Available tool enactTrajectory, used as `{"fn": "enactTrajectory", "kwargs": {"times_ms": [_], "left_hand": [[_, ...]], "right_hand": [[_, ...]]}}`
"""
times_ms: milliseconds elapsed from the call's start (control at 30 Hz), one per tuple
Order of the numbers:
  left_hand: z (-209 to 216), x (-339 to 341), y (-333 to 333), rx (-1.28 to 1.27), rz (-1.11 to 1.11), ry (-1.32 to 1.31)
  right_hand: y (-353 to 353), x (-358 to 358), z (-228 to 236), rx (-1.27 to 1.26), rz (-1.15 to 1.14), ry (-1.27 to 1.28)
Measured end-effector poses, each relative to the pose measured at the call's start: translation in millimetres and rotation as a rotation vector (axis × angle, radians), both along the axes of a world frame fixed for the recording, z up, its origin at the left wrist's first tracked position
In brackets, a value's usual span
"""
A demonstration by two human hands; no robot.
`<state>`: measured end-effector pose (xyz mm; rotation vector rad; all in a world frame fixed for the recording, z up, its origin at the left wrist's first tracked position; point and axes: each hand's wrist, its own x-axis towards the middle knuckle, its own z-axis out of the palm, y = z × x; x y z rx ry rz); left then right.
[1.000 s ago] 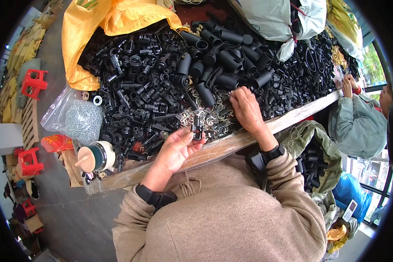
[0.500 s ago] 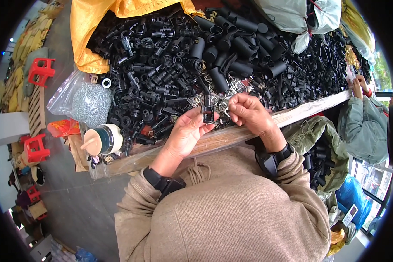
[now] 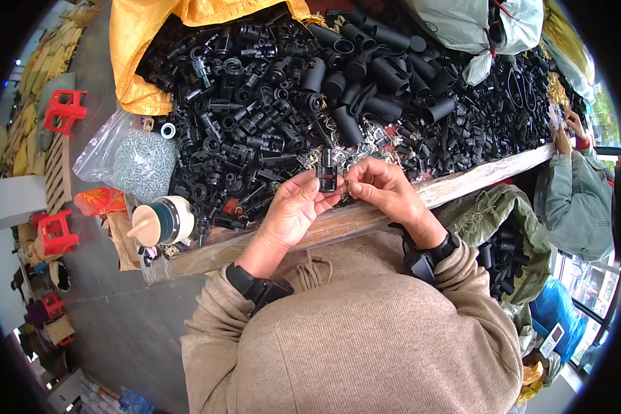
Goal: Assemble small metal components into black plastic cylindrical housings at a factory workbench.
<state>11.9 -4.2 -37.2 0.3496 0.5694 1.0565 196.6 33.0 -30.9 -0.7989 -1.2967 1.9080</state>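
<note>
My left hand (image 3: 293, 210) is closed on a black plastic part (image 3: 327, 178) with a rectangular opening, held upright over the near edge of the worktable. Close beside it, my right hand (image 3: 390, 196) pinches thumb and forefinger together at the part's right side. A small pale curved piece showed at these fingertips a moment ago; the fingers now mostly cover it. Behind both hands lies a scatter of small pale clips (image 3: 376, 138). To the left of them spreads a heap of black plastic fittings (image 3: 245, 114), with black tubes (image 3: 383, 76) further back.
A wooden rail (image 3: 462, 178) edges the table. On the left stand a clear bag of screws (image 3: 143, 162) and a lidded container (image 3: 176, 219). A yellow sack (image 3: 134, 62) and a white sack (image 3: 455, 24) lie behind. At right, another person's sleeve (image 3: 576, 200) reaches in.
My right hand has come down and left, bringing its pinched fingertips against the black part. My left hand has stayed almost in place.
</note>
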Motion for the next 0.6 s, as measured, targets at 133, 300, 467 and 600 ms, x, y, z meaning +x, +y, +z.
{"fn": "enactTrajectory", "kwargs": {"times_ms": [133,300,467,600], "left_hand": [[-3.2,-1.6,-1.8,-0.041,-0.061,-0.053],[-2.3,-2.9,0.0,-0.081,-0.055,-0.069],[-0.3,-3.5,1.7,-0.079,-0.035,-0.026],[1.0,1.1,-0.2,-0.097,-0.025,-0.01]], "right_hand": [[1.4,-2.1,-0.6,0.61,-0.094,-0.349],[3.7,-3.1,3.6,0.768,-0.13,-0.425],[3.0,-0.6,4.0,0.389,-0.104,-0.387],[3.9,-8.9,10.4,0.398,-0.103,-0.365]]}}
